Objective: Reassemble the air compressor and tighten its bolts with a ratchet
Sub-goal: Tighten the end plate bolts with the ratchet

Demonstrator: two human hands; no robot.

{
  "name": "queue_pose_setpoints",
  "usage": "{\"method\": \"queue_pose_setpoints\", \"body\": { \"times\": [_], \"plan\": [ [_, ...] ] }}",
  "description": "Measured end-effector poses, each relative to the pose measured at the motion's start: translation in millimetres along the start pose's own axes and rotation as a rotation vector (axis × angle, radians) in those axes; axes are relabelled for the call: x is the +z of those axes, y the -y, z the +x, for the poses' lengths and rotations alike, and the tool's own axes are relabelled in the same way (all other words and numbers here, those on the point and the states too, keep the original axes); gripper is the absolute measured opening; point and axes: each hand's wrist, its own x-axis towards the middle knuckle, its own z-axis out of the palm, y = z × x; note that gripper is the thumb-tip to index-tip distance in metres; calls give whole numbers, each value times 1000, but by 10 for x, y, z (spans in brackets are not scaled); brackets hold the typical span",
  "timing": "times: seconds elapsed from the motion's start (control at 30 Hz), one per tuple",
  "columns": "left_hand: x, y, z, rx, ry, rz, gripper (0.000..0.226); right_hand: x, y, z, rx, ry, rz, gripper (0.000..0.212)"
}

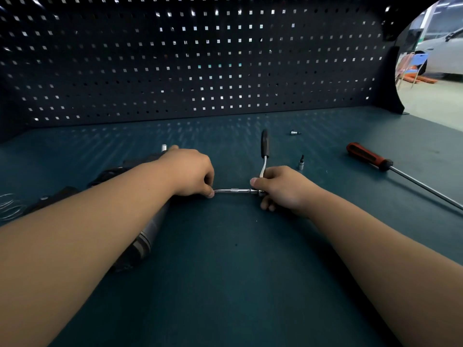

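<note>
The air compressor [147, 231], dark with a grey metal cylinder, lies on the blue bench under my left forearm. A ratchet [264, 151] with a black handle points away from me. Its head sits in my right hand [280, 189], whose fingers curl round it. A thin silver extension bar [233, 190] runs leftward from the ratchet head toward the compressor. My left hand [190, 171] pinches the bar's left end with fingertips. The joint between bar and compressor is hidden by my left hand.
A long screwdriver [368, 156] with a red and black handle lies at the right. A bit socket [301, 163] stands near my right hand, another [294, 133] lies further back. A coil of wire [10, 206] shows at the left edge. A pegboard [200, 58] backs the bench.
</note>
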Motion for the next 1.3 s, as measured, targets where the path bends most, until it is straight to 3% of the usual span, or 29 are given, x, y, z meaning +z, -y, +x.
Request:
{"method": "queue_pose_setpoints", "body": {
  "times": [0.03, 0.1, 0.23, 0.4, 0.57, 0.77, 0.93, 1.0, 1.07, 1.13, 1.3],
  "plan": [
    [2, 4, 10, 4, 0, 4, 21, -2, 2, 1, -14, 7, 97, 8],
    [10, 13, 30, 2, -4, 9, 20, -19, 1, -11, -72, 37, 215, 13],
    [12, 15, 39, -6, 4, -1, 20, -37, -7, -33, -206, 48, -91, 18],
    [18, 27, 38, 0, -4, -11, 21, -55, -6, -4, -151, -20, 40, 11],
    [25, 15, 27, -11, -15, -22, 24, -43, 11, 8, 4, -27, -88, 43],
    [-2, 14, 33, -20, 17, -30, 22, -49, -9, 9, -27, -17, -79, 37],
    [-4, 10, 28, -26, 31, -11, 20, -94, -36, -8, -116, 56, 90, 1],
    [-10, 4, 32, -33, 26, -15, 19, -119, -37, -18, -160, 68, 103, 17],
    [-14, 1, 33, -41, 18, -27, 18, -139, -16, -39, -202, 39, -42, 24],
    [-12, 5, 29, -42, 14, -28, 18, -138, -2, -56, -241, 48, -131, 26],
    [-20, 2, 4, -66, -28, -108, 25, -118, -22, -32, -258, 6, -90, 24]
  ]
}}
